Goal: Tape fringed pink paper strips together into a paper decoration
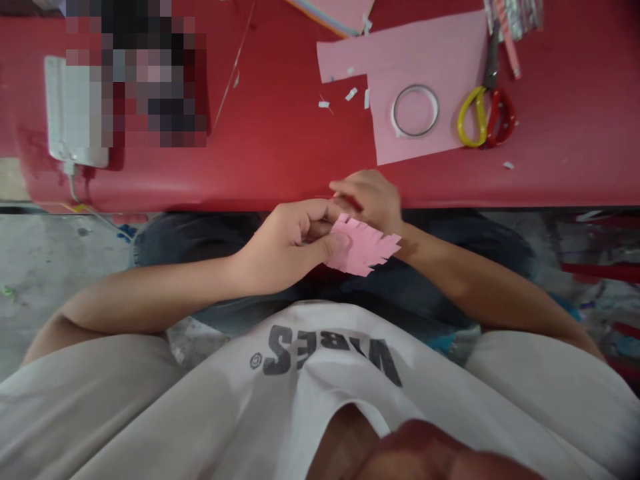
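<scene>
A small pink paper leaf (pixel 367 248) with notched, fringed edges is pinched in my left hand (pixel 295 243), the thumb lying flat on its near face. Just beyond the leaf, my right hand (pixel 373 197) is bent in towards the left fingertips. Its fingers are curled and slightly blurred. Their tips are partly hidden behind the left fingers, so what they hold, if anything, does not show. Both hands are over my lap at the near edge of the red table (pixel 280 153).
A cut pink sheet (pixel 450 60) bears a roll of tape (pixel 393 117). Scissors (pixel 473 123) with yellow and red handles lie at its right edge, beside a pink pen-like stick (pixel 509 43). White scraps (pixel 351 94) are scattered around. A white power bank (pixel 85 150) with a cable lies left, beside a blurred-out patch.
</scene>
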`<state>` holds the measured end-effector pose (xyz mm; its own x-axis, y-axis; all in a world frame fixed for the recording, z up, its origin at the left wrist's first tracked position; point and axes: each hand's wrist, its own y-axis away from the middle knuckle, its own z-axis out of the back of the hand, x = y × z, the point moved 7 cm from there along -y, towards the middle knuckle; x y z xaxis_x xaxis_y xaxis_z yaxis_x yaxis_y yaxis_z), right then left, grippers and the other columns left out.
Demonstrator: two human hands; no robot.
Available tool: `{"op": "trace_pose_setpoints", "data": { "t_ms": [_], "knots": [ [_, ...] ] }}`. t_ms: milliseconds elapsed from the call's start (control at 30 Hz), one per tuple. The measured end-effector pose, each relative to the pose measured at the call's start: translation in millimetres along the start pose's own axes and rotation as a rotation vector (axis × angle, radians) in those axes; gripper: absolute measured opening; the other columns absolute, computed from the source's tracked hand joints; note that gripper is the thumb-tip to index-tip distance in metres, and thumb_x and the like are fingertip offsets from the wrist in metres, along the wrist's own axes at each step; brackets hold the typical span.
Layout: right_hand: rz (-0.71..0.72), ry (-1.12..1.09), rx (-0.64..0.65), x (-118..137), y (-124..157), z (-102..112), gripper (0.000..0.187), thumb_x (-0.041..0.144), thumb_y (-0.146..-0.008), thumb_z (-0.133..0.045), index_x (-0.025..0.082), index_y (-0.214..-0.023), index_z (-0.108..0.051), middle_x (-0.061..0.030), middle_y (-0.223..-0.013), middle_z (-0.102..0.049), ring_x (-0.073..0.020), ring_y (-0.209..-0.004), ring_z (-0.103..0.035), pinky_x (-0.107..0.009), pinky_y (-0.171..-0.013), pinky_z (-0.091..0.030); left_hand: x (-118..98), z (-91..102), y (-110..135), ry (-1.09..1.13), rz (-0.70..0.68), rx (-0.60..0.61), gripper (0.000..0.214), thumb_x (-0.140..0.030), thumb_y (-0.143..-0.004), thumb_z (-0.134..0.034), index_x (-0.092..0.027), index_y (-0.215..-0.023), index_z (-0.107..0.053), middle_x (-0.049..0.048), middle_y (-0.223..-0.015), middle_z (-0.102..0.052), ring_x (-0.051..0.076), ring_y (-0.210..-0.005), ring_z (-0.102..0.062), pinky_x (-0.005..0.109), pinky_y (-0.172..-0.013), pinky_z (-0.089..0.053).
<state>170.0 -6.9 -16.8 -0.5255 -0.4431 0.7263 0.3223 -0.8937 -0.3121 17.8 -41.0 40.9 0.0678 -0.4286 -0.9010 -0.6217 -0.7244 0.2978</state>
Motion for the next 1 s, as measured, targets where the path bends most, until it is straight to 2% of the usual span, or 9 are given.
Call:
{"op": "trace_pose_setpoints", "data": {
  "t_ms": [67, 133, 267, 367, 467, 600, 833, 933, 1000],
  "knots": [
    [-0.051, -0.050, -0.129, 7.3, -7.2, 28.7, 0.016, 0.035, -0.099, -0.070, 0.030, -0.114, -0.075, -0.0017, -0.098, -0.077, -0.0188, -0.093, -0.071, -0.041, -0.089, -0.061, -8.2, 0.0, -0.2, -0.128, -0.042, -0.008, 0.011, -0.024, -0.094, -0.079, -0.017, -0.102, -0.075, 0.0020, -0.088, -0.078, 0.010, -0.075, -0.072, 0.019, -0.067, -0.056],
    [-0.109, -0.124, -0.213, 13.1, -11.4, 52.8, 0.010, 0.033, -0.096, -0.075, 0.030, -0.105, -0.078, 0.0005, -0.095, -0.077, -0.0174, -0.088, -0.072, -0.038, -0.082, -0.061, -16.6, 1.3, -2.1, -0.260, -0.104, -0.029, 0.009, -0.026, -0.097, -0.075, -0.017, -0.100, -0.077, 0.0022, -0.087, -0.078, 0.010, -0.073, -0.070, 0.020, -0.065, -0.054],
    [-0.188, -0.226, -0.242, 22.3, -16.0, 77.8, 0.009, 0.028, -0.089, -0.083, 0.031, -0.097, -0.081, 0.0044, -0.090, -0.079, -0.0154, -0.083, -0.073, -0.034, -0.075, -0.059, -29.9, 11.7, -9.5, -0.376, -0.255, -0.137, 0.012, -0.029, -0.100, -0.072, -0.019, -0.101, -0.080, 0.0030, -0.091, -0.080, 0.012, -0.079, -0.074, 0.023, -0.072, -0.057],
    [-0.240, -0.236, -0.220, 28.9, -18.8, 84.3, 0.004, 0.029, -0.091, -0.081, 0.031, -0.094, -0.082, 0.0038, -0.086, -0.078, -0.0153, -0.081, -0.071, -0.034, -0.073, -0.056, -29.5, 18.6, -17.9, -0.374, -0.237, -0.177, 0.014, -0.031, -0.100, -0.072, -0.020, -0.103, -0.080, 0.0026, -0.090, -0.080, 0.014, -0.080, -0.076, 0.025, -0.073, -0.060],
    [-0.238, -0.264, -0.132, 39.2, -23.4, 85.3, 0.007, 0.032, -0.095, -0.075, 0.032, -0.094, -0.082, 0.0034, -0.084, -0.075, -0.0151, -0.078, -0.068, -0.037, -0.073, -0.054, -29.9, 18.9, -25.0, -0.354, -0.207, -0.167, 0.015, -0.031, -0.100, -0.072, -0.019, -0.105, -0.079, 0.0025, -0.094, -0.080, 0.016, -0.086, -0.078, 0.028, -0.078, -0.064],
    [-0.187, -0.277, -0.002, 50.3, -29.4, 87.4, 0.011, 0.030, -0.095, -0.074, 0.036, -0.101, -0.082, 0.0039, -0.089, -0.073, -0.0156, -0.081, -0.066, -0.040, -0.076, -0.056, -38.2, 16.4, -27.3, -0.384, -0.273, -0.174, 0.016, -0.032, -0.101, -0.070, -0.019, -0.106, -0.077, 0.0021, -0.097, -0.080, 0.015, -0.090, -0.078, 0.025, -0.079, -0.063],
    [-0.187, -0.104, -0.055, 59.8, -35.5, 109.9, 0.008, 0.030, -0.085, -0.087, 0.027, -0.086, -0.080, 0.0024, -0.083, -0.075, -0.0157, -0.078, -0.068, -0.039, -0.071, -0.058, -45.3, 19.1, -23.0, -0.695, -0.357, -0.251, 0.013, -0.031, -0.103, -0.067, -0.024, -0.105, -0.078, 0.0014, -0.093, -0.078, 0.014, -0.084, -0.071, 0.029, -0.080, -0.058],
    [-0.206, -0.013, -0.012, 64.6, -35.2, 109.9, 0.004, 0.032, -0.090, -0.082, 0.029, -0.089, -0.080, 0.0031, -0.085, -0.076, -0.0159, -0.080, -0.069, -0.038, -0.074, -0.059, -46.0, 20.9, -23.3, -0.714, -0.355, -0.288, 0.014, -0.033, -0.102, -0.068, -0.023, -0.102, -0.078, 0.0014, -0.088, -0.076, 0.014, -0.079, -0.069, 0.028, -0.073, -0.055],
    [-0.134, 0.031, -0.035, 68.2, -35.2, 109.8, 0.002, 0.031, -0.091, -0.081, 0.030, -0.091, -0.079, 0.0042, -0.083, -0.076, -0.0153, -0.076, -0.069, -0.036, -0.070, -0.058, -45.5, 23.1, -24.4, -0.664, -0.342, -0.321, 0.015, -0.033, -0.102, -0.069, -0.021, -0.099, -0.078, 0.0011, -0.084, -0.075, 0.013, -0.073, -0.067, 0.027, -0.068, -0.054]
  ]
}}
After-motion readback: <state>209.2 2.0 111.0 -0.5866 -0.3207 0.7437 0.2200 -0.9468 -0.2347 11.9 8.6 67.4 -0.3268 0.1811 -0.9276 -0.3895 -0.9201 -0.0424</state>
